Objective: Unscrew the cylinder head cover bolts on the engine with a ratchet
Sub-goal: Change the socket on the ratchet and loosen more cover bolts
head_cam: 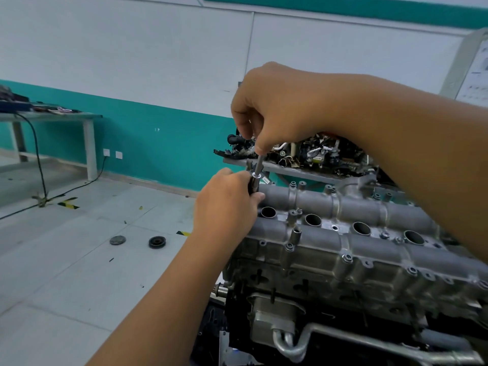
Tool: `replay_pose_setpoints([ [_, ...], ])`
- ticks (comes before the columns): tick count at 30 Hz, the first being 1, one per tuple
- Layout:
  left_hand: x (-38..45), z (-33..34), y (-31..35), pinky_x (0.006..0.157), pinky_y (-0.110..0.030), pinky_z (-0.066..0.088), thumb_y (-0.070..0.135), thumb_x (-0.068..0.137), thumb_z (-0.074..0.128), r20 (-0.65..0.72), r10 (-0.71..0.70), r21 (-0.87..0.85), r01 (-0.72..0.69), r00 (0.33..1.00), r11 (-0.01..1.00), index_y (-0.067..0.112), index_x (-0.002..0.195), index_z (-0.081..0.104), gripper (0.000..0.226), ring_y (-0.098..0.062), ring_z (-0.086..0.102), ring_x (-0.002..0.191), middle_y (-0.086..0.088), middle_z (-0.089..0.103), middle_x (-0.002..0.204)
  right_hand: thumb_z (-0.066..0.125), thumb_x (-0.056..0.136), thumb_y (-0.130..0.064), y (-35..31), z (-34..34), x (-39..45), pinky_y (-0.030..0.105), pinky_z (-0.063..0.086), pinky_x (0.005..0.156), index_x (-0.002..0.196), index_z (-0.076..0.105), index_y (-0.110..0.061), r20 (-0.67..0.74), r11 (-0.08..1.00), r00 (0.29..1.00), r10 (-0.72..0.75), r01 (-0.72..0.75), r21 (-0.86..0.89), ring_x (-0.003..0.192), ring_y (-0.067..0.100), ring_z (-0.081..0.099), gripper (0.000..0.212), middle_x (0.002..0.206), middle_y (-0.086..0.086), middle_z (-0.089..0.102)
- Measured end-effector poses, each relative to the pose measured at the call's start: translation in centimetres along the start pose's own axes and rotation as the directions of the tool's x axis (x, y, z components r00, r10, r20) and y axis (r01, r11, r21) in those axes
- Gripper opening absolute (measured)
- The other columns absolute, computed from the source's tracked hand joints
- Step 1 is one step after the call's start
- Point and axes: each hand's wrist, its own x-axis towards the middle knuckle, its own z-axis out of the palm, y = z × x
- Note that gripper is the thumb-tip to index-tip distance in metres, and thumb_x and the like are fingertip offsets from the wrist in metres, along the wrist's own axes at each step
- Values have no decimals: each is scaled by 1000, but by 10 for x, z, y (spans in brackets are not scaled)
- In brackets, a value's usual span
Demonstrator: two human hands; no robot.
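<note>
Only one view here, the head cam looking down over the engine (343,260). Two hands in the shot. The right hand (280,107) comes in from above and pinches the top of a thin metal shaft (259,162) between fingertips, standing roughly upright with a washer-like flange further down it. Looks like a long bolt, but can't tell for sure. The left hand (224,204) sits right below it at the far left end of the cylinder head cover (356,215), fingers curled around a dark tool piece (254,184), probably the socket or ratchet end, mostly hidden.

The cover has four open round wells (313,220) in a row down the middle. Along its near edge I count around six bolts (347,258) seated, a few more along the far edge.

Behind the engine there's a surface (290,171) piled with loose engine parts. Two round disc parts (157,242) lie on the floor (66,260). Another surface (52,117) stands at the far left, cluttered on top.
</note>
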Motion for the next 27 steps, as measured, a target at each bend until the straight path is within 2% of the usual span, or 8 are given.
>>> replay_pose_setpoints([
  [7,5,-6,3,78,-36,47,36,86,81,-168,86,-90,-103,982,991,15,118,65,42,-23,57,92,-1,63,100,92,69,-19,-4,0,6,21,49,61,78,70,-23,22,997,1000,2,-1,-79,68,-2,59,24,65,-15,62],
  [10,22,-14,7,61,-14,38,40,91,74,-187,106,-266,-154,977,952,18,87,64,24,-9,52,64,9,60,73,89,67,-14,-6,1,9,21,45,55,78,72,-22,21,996,1000,3,-1,-84,65,-2,58,21,64,-14,63],
  [14,38,-8,7,50,-23,23,28,88,72,-229,77,-409,-168,970,897,19,70,55,26,-14,38,51,16,42,53,89,64,-15,-4,1,13,27,51,59,85,71,-22,19,997,998,55,-53,-60,68,6,61,28,72,-10,65],
  [19,34,3,-1,53,-8,31,11,89,75,-289,-18,-534,-145,957,833,18,75,65,19,3,49,53,20,52,57,91,71,-8,18,-7,-4,36,61,56,112,59,-20,237,898,959,157,-239,369,65,25,76,54,89,11,76],
  [21,33,5,-1,54,-8,34,17,92,76,-267,-10,-582,-153,964,799,17,82,70,11,1,51,56,16,59,64,90,74,-12,30,-15,-8,35,59,58,97,65,-20,222,942,960,167,-222,251,66,21,76,36,80,6,77],
  [24,32,6,-1,53,-15,40,20,93,74,-257,42,-607,-195,966,770,21,85,69,9,-3,53,58,12,62,67,86,81,-23,37,-17,-8,33,52,68,90,74,-23,-37,978,982,184,-187,-90,77,16,67,16,81,-4,72],
  [26,31,8,-2,55,-15,40,22,93,71,-276,38,-622,-209,960,755,22,86,67,8,-3,53,59,12,62,67,82,85,-24,34,-16,-9,30,52,64,92,75,-18,-96,981,981,171,-179,-80,76,16,66,12,78,-4,69],
  [27,31,9,-3,57,-15,40,24,93,70,-293,26,-623,-211,956,753,23,87,66,7,-4,53,59,14,60,66,82,85,-25,31,-17,-11,27,52,56,90,74,-14,-2,985,986,169,-169,26,69,15,68,15,72,-3,71],
])
